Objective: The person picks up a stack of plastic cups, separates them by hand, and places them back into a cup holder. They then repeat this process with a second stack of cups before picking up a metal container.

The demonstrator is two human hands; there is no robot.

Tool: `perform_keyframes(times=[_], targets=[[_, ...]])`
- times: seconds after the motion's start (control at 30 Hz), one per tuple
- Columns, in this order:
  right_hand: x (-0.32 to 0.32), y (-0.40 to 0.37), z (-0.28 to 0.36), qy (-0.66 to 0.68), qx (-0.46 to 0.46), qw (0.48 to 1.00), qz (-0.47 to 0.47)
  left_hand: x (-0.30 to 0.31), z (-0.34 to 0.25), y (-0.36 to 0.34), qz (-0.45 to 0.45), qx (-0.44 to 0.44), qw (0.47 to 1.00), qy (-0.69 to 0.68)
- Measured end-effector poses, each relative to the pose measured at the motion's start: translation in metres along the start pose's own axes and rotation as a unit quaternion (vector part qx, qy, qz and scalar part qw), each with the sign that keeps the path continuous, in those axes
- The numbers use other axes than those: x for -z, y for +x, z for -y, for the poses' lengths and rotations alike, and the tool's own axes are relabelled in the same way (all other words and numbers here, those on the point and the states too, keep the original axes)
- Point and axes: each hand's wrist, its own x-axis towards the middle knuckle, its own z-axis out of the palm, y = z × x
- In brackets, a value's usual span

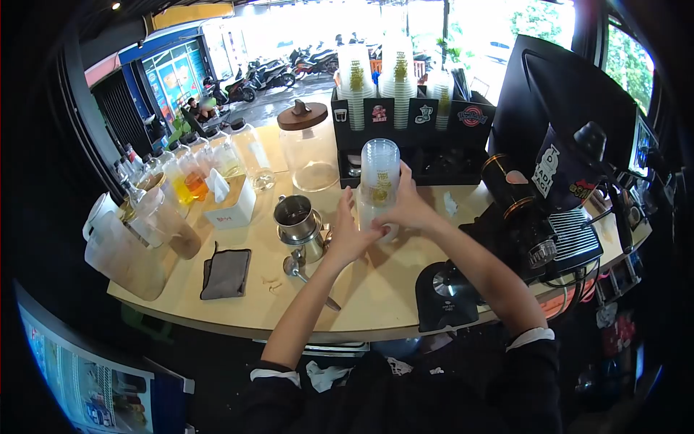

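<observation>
A nested stack of clear plastic cups [381, 163] with gold print stands upright near the middle of the counter. My right hand [408, 206] wraps its right side, thumb across the front. On the lower left side, my left hand [348, 231] curves around the cups, its fingers pointing up and its thumb close to the right thumb. Left of my hands is a steel cup-shaped vessel [296, 220] on a metal stand. A metal spoon-like tool [293, 266] lies partly behind my left forearm.
A black cup rack [416, 163] holds tall cup stacks at the back. A wooden-lidded jar [311, 152], tissue box [231, 202], folded grey cloth [226, 273], pitchers [123, 253] and several bottles occupy the left. Grinder [448, 289] and espresso machine [571, 246] crowd the right.
</observation>
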Motion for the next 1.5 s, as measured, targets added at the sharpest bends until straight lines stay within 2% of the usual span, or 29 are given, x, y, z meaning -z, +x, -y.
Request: perform_keyframes(times=[0.07, 0.17, 0.2, 0.23, 0.37, 0.43, 0.57, 0.7, 0.77, 0.8, 0.83, 0.87, 0.93, 1.0, 1.07, 1.13, 1.2, 1.27, 1.33, 1.37, 1.43, 1.5], targets=[[-0.013, 0.001, -0.009, 0.018, 0.033, 0.999, -0.017, -0.007, 0.014, 0.007, -0.001, -0.042, 0.999, 0.033], [-0.019, 0.004, -0.015, -0.001, 0.034, 0.998, -0.048, -0.011, 0.009, 0.007, 0.018, -0.023, 0.999, 0.013], [-0.021, 0.005, -0.020, 0.035, 0.043, 0.997, -0.051, -0.011, 0.005, 0.007, 0.017, -0.023, 1.000, 0.011], [-0.023, 0.007, -0.026, 0.070, 0.052, 0.995, -0.055, -0.011, 0.001, 0.007, 0.007, -0.025, 0.999, 0.019], [-0.020, 0.004, -0.024, 0.057, 0.067, 0.995, -0.052, -0.012, 0.004, 0.009, -0.023, -0.049, 0.998, 0.040], [-0.018, 0.001, -0.020, 0.064, 0.015, 0.997, -0.037, -0.012, 0.002, 0.007, -0.020, -0.040, 0.998, 0.040], [-0.012, 0.002, -0.011, 0.049, -0.018, 0.998, -0.021, -0.011, 0.001, 0.004, -0.019, -0.039, 0.998, 0.042], [0.008, 0.005, 0.014, 0.080, 0.017, 0.995, -0.055, -0.011, 0.006, 0.003, -0.011, -0.039, 0.997, 0.067], [0.020, 0.009, 0.022, 0.091, 0.031, 0.994, -0.058, -0.010, 0.004, 0.003, -0.017, -0.008, 0.996, 0.084], [0.027, 0.012, 0.024, 0.072, 0.074, 0.992, -0.074, -0.007, 0.000, 0.007, -0.018, -0.014, 0.996, 0.085], [0.034, 0.014, 0.027, 0.052, 0.118, 0.987, -0.092, -0.001, -0.003, 0.011, -0.035, -0.040, 0.998, 0.035], [0.043, 0.014, 0.034, 0.051, 0.122, 0.986, -0.097, 0.006, -0.010, 0.015, -0.050, -0.067, 0.996, -0.015], [0.064, 0.002, 0.059, -0.082, 0.143, 0.985, -0.055, 0.025, -0.045, 0.017, -0.053, -0.064, 0.996, -0.034], [0.078, -0.010, 0.079, -0.084, 0.149, 0.984, -0.041, 0.039, -0.066, 0.023, -0.099, -0.167, 0.953, -0.233], [0.088, -0.017, 0.089, -0.101, 0.213, 0.972, 0.010, 0.051, -0.082, 0.028, -0.088, -0.197, 0.935, -0.280], [0.093, -0.028, 0.100, -0.094, 0.209, 0.972, 0.045, 0.062, -0.096, 0.024, -0.077, -0.225, 0.915, -0.326], [0.095, -0.036, 0.102, -0.057, 0.232, 0.970, 0.051, 0.073, -0.106, 0.018, -0.007, -0.164, 0.914, -0.372], [0.097, -0.046, 0.102, -0.014, 0.224, 0.973, 0.060, 0.076, -0.096, 0.009, -0.012, -0.154, 0.913, -0.378], [0.089, -0.056, 0.092, 0.163, 0.191, 0.967, -0.031, 0.075, -0.090, -0.005, 0.002, -0.073, 0.915, -0.397], [0.083, -0.059, 0.085, 0.163, 0.193, 0.967, -0.031, 0.070, -0.086, -0.011, -0.005, -0.046, 0.910, -0.411], [0.070, -0.064, 0.070, 0.290, 0.183, 0.939, 0.000, 0.059, -0.080, -0.020, 0.004, -0.016, 0.898, -0.440], [0.062, -0.074, 0.063, 0.306, 0.164, 0.938, -0.014, 0.050, -0.083, -0.029, 0.022, 0.021, 0.886, -0.463]])
